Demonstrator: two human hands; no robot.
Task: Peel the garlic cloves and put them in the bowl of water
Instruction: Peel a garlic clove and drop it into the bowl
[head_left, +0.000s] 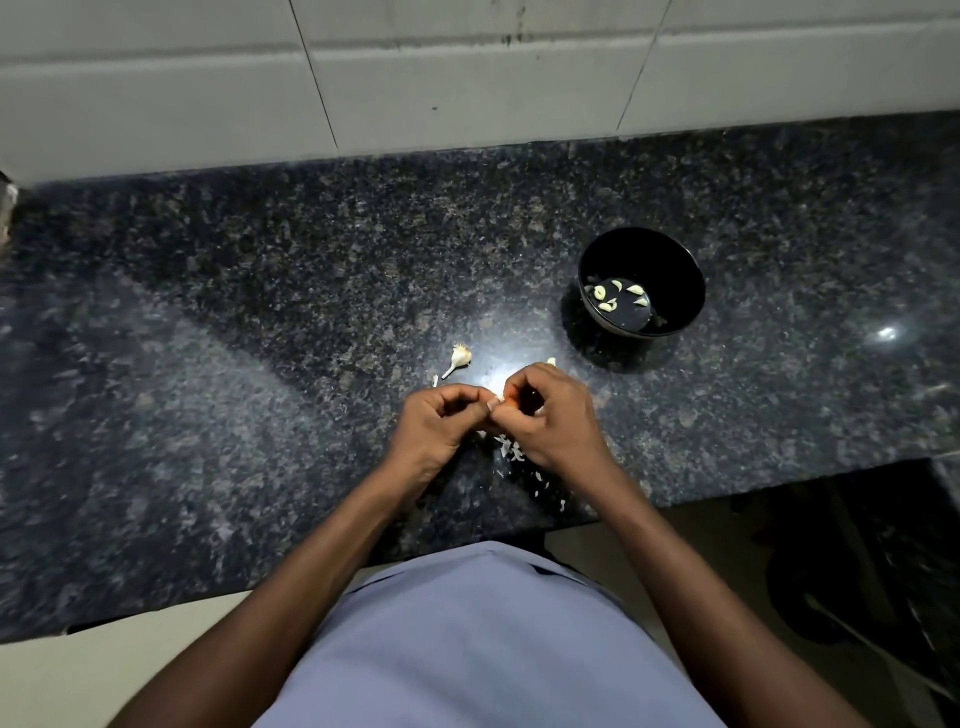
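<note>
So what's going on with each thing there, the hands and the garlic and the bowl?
left hand: fingers curled, pinching the garlic clove.
right hand: fingers curled, pinching the same clove.
garlic clove: held between both hands, mostly hidden.
black bowl: upright on the counter, water inside.
peeled cloves: in the bowl's water.
garlic stem: lying bare on the counter.
garlic skins: scattered under the hands.

Speckled black-and-grey polished granite table (260, 312), glossy with white light glare. Round black bowl (675, 260); pale cream peeled garlic cloves (605, 306) inside on dark water. Off-white papery garlic stem core (460, 358) and white skin flakes (511, 449). Pale grey tiled wall (467, 93), dark grout lines. Light blue-lavender shirt (483, 649).
</note>
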